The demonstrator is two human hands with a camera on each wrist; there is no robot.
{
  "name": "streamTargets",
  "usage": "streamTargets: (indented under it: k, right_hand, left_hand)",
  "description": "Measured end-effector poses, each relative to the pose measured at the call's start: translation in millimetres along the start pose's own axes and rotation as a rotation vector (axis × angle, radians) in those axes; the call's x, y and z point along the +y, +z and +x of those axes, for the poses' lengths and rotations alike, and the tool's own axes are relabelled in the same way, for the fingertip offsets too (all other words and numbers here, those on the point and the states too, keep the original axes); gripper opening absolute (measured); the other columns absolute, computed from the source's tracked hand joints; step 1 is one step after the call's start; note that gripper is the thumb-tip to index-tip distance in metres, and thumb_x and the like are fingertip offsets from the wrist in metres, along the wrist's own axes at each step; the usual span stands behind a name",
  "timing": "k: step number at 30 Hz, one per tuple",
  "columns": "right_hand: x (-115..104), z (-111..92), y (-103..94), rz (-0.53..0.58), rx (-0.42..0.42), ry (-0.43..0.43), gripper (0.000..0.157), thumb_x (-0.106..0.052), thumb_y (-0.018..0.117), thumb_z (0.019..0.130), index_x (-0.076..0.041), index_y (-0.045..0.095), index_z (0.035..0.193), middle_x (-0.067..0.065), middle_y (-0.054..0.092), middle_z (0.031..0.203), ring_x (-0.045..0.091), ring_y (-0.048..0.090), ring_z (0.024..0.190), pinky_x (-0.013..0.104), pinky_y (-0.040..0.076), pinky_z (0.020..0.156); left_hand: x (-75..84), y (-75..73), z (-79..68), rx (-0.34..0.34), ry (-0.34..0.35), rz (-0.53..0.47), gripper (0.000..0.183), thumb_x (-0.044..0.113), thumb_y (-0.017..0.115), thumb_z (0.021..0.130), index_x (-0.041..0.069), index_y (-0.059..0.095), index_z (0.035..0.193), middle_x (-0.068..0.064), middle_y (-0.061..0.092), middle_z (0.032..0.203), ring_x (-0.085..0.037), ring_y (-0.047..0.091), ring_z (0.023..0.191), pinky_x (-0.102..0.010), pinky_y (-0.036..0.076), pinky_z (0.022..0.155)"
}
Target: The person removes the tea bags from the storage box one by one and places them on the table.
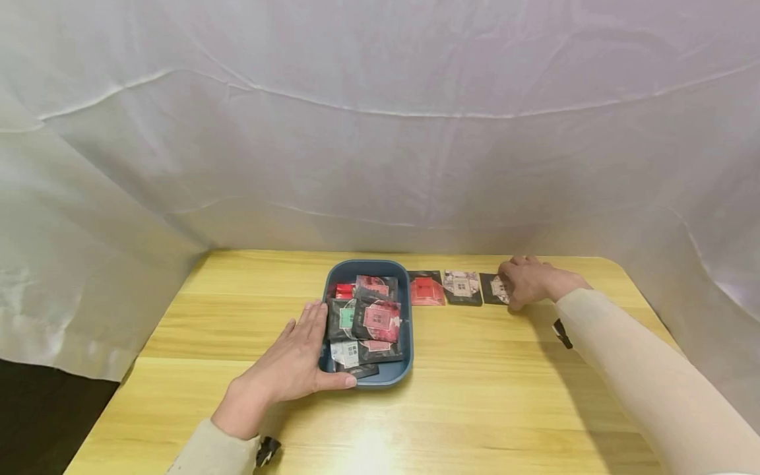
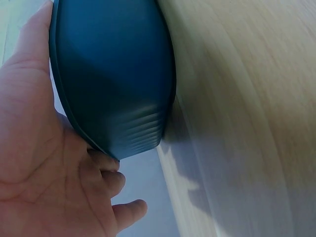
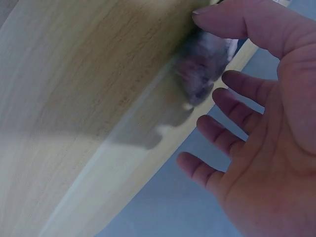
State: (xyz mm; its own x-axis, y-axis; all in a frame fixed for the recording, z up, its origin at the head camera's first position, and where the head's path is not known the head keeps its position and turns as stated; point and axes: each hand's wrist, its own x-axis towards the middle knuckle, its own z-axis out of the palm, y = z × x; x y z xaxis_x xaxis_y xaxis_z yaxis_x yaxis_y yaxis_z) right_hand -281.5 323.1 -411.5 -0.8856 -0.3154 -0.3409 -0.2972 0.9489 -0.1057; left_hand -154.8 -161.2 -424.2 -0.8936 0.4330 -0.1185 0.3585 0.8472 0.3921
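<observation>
My left hand point(image 1: 289, 359) lies along the left side of a blue tray point(image 1: 407, 359), its fingers straight at the rim and its thumb on the front rim. Several small square sachets point(image 1: 378, 319), dark with pink, green or white labels, lie piled inside. In the left wrist view, the tray's ribbed outer wall point(image 2: 118, 84) stands beside the palm. My right hand point(image 1: 534, 280) reaches over the right part of a dark sachet point(image 1: 493, 288). The right wrist view has this sachet point(image 3: 202, 66) blurred, near the spread thumb and fingertips point(image 3: 229, 77).
To the tray's right, a red sachet point(image 1: 425, 288) and a pale pink and black sachet point(image 1: 462, 288) lie in a row with the dark one. All are near the back edge of the wooden table point(image 1: 475, 396). A white cloth point(image 1: 380, 165) hangs behind.
</observation>
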Motion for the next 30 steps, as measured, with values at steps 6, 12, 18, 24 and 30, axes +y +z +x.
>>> streamTargets:
  k: [6, 12, 18, 24, 30]
  right_hand:
    - [-9, -6, -3.1, -0.019, 0.023, 0.012, 0.09, -0.028, 0.088, 0.073, -0.001, 0.05, 0.15, 0.031, 0.047, 0.152, 0.061, 0.042, 0.139, 0.081, 0.038, 0.106]
    - [-49, -8, -12.0, -0.039, 0.189, -0.034, 0.07, -0.025, 0.072, 0.093, 0.007, 0.049, 0.151, 0.034, 0.047, 0.155, 0.058, 0.041, 0.144, 0.072, 0.031, 0.12]
    - [-111, -4, -10.3, 0.013, 0.337, -0.138, 0.058, -0.026, 0.077, 0.094, 0.006, 0.061, 0.14, 0.027, 0.06, 0.144, 0.048, 0.055, 0.136, 0.063, 0.041, 0.119]
    - [-175, 4, 2.3, 0.055, 0.392, -0.213, 0.061, -0.034, 0.078, 0.094, 0.001, 0.062, 0.142, 0.02, 0.062, 0.144, 0.039, 0.057, 0.137, 0.056, 0.043, 0.12]
    - [-217, 15, 22.2, 0.016, 0.411, -0.269, 0.066, -0.044, 0.079, 0.094, 0.0, 0.062, 0.14, 0.019, 0.063, 0.144, 0.036, 0.057, 0.137, 0.053, 0.039, 0.123]
  left_hand:
    - [1.1, 0.1, 2.1, -0.007, 0.001, -0.01, 0.142, 0.084, 0.072, 0.077, -0.006, 0.009, 0.166, -0.027, 0.007, 0.174, -0.04, 0.01, 0.163, -0.063, 0.019, 0.129]
    - [0.7, -0.5, 3.5, -0.017, -0.017, -0.018, 0.143, 0.085, 0.071, 0.076, -0.004, 0.007, 0.167, -0.025, 0.004, 0.175, -0.039, 0.007, 0.164, -0.066, 0.016, 0.129]
    - [0.1, -1.3, 4.1, -0.019, -0.022, -0.026, 0.142, 0.083, 0.073, 0.077, -0.004, 0.007, 0.167, -0.024, 0.004, 0.175, -0.039, 0.007, 0.164, -0.067, 0.015, 0.128]
    - [-2.1, -0.1, 5.6, -0.003, -0.014, -0.037, 0.141, 0.081, 0.074, 0.077, -0.006, 0.009, 0.167, -0.025, 0.005, 0.175, -0.041, 0.007, 0.164, -0.067, 0.017, 0.128]
    - [-3.5, 0.9, 8.8, -0.006, -0.014, -0.05, 0.142, 0.083, 0.073, 0.077, -0.005, 0.007, 0.167, -0.025, 0.005, 0.175, -0.041, 0.007, 0.163, -0.067, 0.018, 0.128]
